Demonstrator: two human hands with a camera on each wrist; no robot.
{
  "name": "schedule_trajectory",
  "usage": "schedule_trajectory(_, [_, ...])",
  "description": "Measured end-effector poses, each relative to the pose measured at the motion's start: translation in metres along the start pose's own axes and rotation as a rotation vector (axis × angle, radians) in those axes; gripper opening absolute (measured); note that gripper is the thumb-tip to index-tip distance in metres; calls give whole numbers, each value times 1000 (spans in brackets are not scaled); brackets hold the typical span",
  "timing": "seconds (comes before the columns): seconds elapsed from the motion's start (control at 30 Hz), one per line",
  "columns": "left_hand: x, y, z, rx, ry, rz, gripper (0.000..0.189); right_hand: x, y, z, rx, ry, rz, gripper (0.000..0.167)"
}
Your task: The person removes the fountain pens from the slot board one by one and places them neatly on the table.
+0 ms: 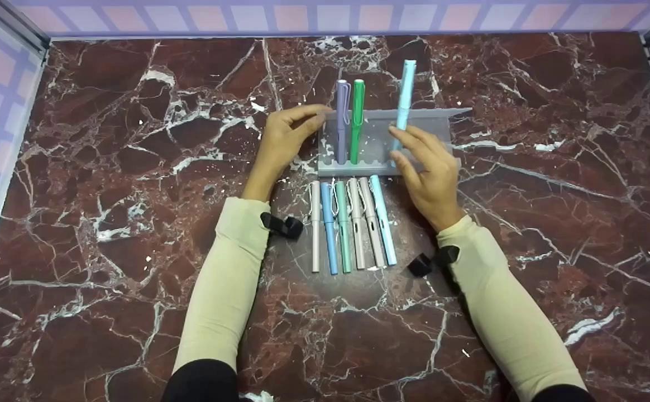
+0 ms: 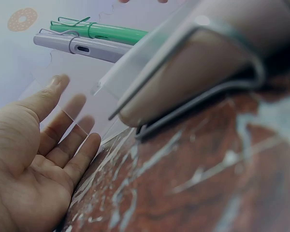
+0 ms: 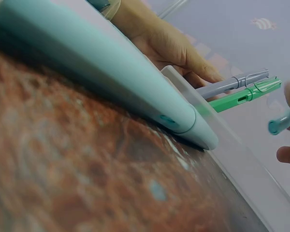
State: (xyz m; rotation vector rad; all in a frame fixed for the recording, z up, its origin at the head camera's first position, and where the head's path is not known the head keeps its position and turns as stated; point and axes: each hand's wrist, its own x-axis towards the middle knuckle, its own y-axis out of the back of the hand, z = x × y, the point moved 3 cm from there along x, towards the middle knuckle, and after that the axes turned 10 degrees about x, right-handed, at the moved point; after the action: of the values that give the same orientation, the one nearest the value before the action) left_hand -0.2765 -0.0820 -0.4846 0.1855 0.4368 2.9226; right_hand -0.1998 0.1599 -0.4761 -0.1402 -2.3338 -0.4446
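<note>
A translucent pen stand (image 1: 378,137) with a notched front ledge stands on the table. A purple pen (image 1: 342,123) and a green pen (image 1: 357,123) stand upright side by side in its left part. My left hand (image 1: 286,137) holds the stand's left edge; in the left wrist view its fingertips (image 2: 77,104) show through the clear panel. My right hand (image 1: 428,173) pinches a light blue pen (image 1: 406,92) near its lower end, slightly tilted over the stand's right part. In the right wrist view that pen's end (image 3: 275,126) shows between finger and thumb.
Several capped pens lie in a row in front of the stand: a grey pen (image 1: 315,229), a blue pen (image 1: 329,229), a green-teal pen (image 1: 343,229), more grey ones and another light blue pen (image 1: 383,223). A patterned wall (image 1: 247,17) borders the marbled table's far side.
</note>
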Motion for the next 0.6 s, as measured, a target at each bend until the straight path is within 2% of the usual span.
schedule_trajectory(0.1, [1, 0, -2, -9, -4, -5, 21, -1, 4, 0, 15, -43, 73, 31])
schedule_trajectory(0.2, [1, 0, -4, -11, 0, -8, 21, -2, 6, 1, 17, -76, 109, 27])
schedule_trajectory(0.6, [-1, 1, -6, -22, 33, -10, 19, -3, 6, 2, 69, -91, 126, 20])
